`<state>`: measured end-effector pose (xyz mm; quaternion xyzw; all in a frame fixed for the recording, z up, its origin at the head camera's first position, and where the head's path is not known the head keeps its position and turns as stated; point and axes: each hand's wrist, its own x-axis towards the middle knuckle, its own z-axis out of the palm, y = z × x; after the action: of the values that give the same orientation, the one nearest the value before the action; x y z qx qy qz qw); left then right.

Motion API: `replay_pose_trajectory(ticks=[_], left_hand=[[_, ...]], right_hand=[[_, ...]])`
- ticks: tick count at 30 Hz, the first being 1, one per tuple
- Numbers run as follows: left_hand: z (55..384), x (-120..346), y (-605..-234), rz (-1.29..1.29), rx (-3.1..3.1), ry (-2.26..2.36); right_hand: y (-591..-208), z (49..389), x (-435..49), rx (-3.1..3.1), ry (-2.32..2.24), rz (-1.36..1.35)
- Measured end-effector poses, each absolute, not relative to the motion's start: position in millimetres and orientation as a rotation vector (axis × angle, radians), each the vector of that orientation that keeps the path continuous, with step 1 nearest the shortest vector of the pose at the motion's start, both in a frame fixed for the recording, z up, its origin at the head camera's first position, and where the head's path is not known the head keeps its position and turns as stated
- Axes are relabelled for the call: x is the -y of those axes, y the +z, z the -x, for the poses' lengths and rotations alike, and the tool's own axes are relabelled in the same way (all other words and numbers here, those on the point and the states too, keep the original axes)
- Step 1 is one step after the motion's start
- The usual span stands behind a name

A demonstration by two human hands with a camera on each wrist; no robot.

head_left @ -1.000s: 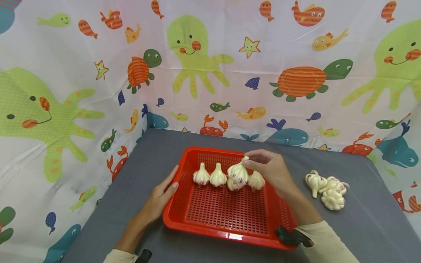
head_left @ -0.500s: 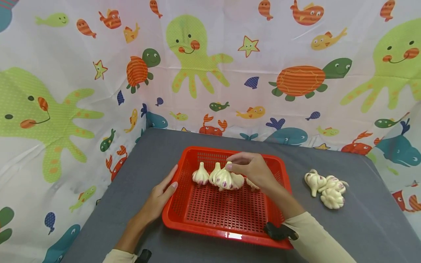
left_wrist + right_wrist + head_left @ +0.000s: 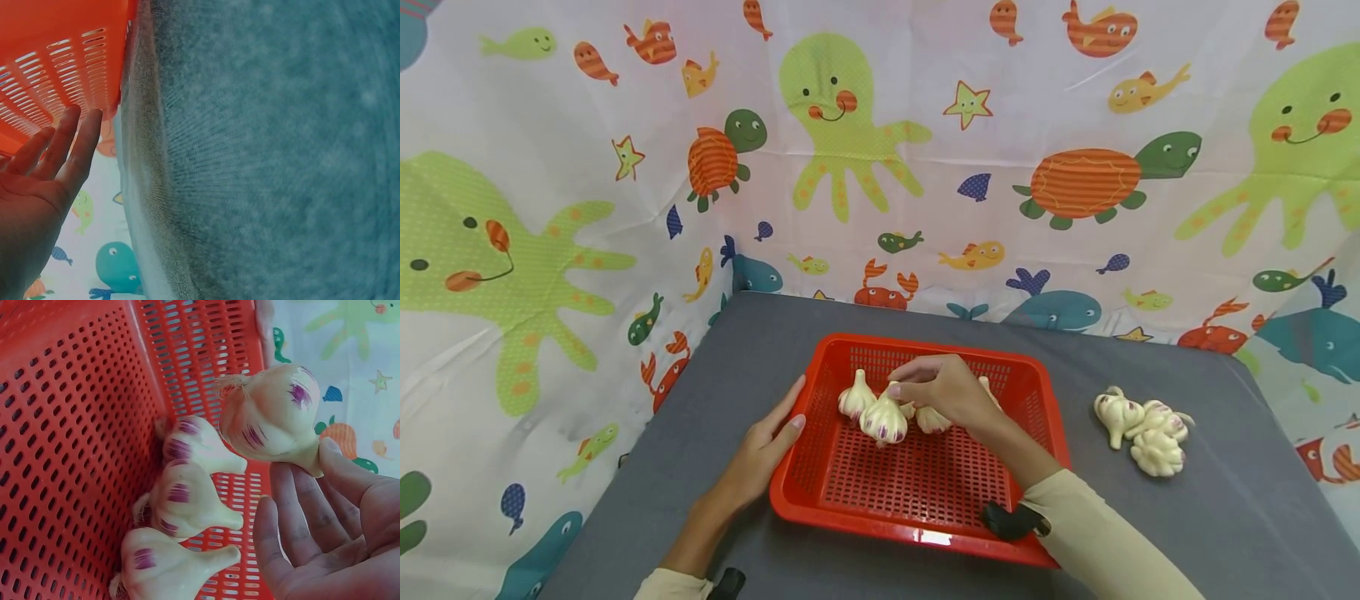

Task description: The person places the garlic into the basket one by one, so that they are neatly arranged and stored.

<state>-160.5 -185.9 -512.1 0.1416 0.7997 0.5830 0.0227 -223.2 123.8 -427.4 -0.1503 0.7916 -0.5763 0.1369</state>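
Observation:
My right hand (image 3: 947, 390) pinches a white, purple-streaked garlic bulb (image 3: 883, 421) by its stem, above the red perforated basket (image 3: 917, 487). In the right wrist view the held garlic bulb (image 3: 275, 415) hangs clear of a row of other garlic bulbs (image 3: 190, 503) in the basket. At the row's left end stands one garlic bulb (image 3: 855, 397), stem up; another garlic bulb (image 3: 932, 420) shows below my right hand, which partly hides the rest. My left hand (image 3: 758, 460) rests against the basket's left side; its fingers (image 3: 81, 147) lie nearly straight along the outer wall.
Right of the basket, a cluster of three garlic bulbs (image 3: 1150, 429) lies on the grey tabletop (image 3: 1210, 517). A curtain printed with sea animals (image 3: 865, 250) encloses the back and sides of the table.
My right hand has carried the garlic bulb leftward over the row, from near the basket's right side to beside the leftmost bulb. My left hand has stayed in place.

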Motion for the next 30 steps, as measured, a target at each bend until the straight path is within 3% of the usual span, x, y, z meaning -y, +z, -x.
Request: replay_pose_trajectory(ticks=[30], left_hand=[[161.0, 187.6, -511.8, -0.486, -2.443, 1.86]], right_hand=[[-443.4, 230.8, -82.3, -2.237, -1.495, 0.523]])
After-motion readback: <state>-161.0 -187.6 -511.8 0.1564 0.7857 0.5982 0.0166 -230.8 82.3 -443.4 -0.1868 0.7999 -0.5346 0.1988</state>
